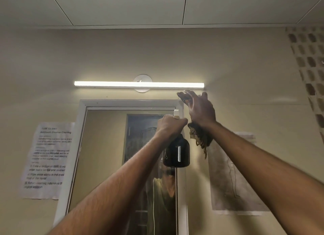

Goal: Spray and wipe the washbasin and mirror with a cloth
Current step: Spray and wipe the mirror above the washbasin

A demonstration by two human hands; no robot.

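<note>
Your right grip (199, 108) presses a brown cloth (199, 138) to the mirror (105, 156) frame's top right corner, fingers spread and fairly straight, palm flat on the fabric. The cloth shows above the fingertips and hangs ragged below the wrist. To wipe well from here, I would keep the palm flat, draw the cloth across the top edge first, then work downward in overlapping passes so drips get caught. Gather the hanging tail into the palm, or it may smear what you have cleaned.

Your left grip (171, 124) is clenched round the neck of the bottle (177, 152), just left of and below the cloth hand. The bottle hangs dark and opaque beneath the fist, so how much liquid it holds cannot be told. Its pale nozzle pokes out above the fist, close to the glass. Keep it back from the cloth while you wipe.

The washbasin is out of view, below the frame. Further out, a printed sheet (49, 159) is stuck left of the mirror, a worn paper (233, 178) right of it, and a strip light (138, 85) glows above your hands.
</note>
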